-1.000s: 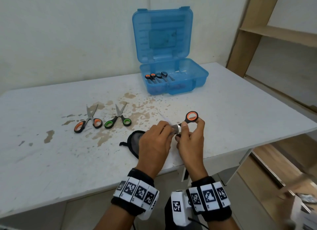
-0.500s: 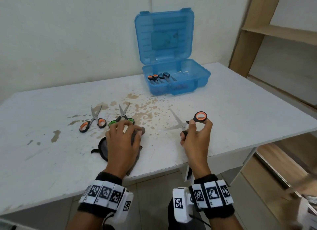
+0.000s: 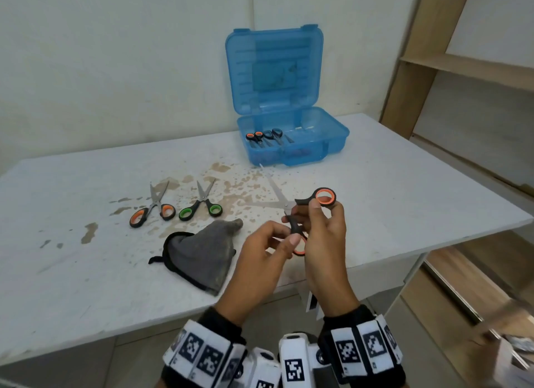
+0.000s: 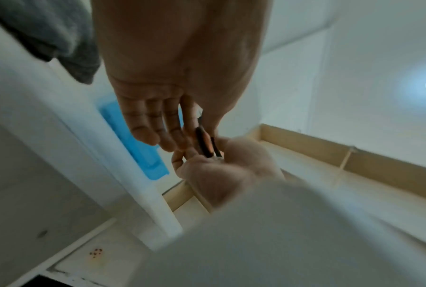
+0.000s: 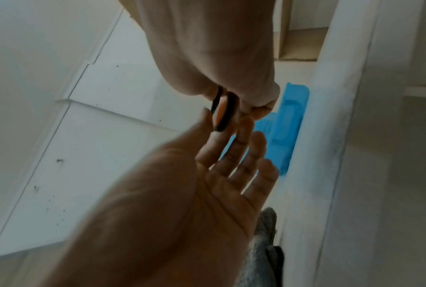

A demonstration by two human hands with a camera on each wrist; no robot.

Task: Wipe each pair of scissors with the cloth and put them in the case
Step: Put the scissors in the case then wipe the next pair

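Right hand [image 3: 323, 243] grip grasping black-and-orange-handled steel scissors [image 3: 300, 211], blades splayed, above white stained worktop [image 3: 375, 191]; left hand [image 3: 260, 251] grip pinching the lower handle loop.

I sit at a stained white table [image 3: 86, 272] against a pale wall [image 3: 115, 69]; wooden shelving [image 3: 462, 69] stands right of it, tiled floor [image 3: 419, 315] below.
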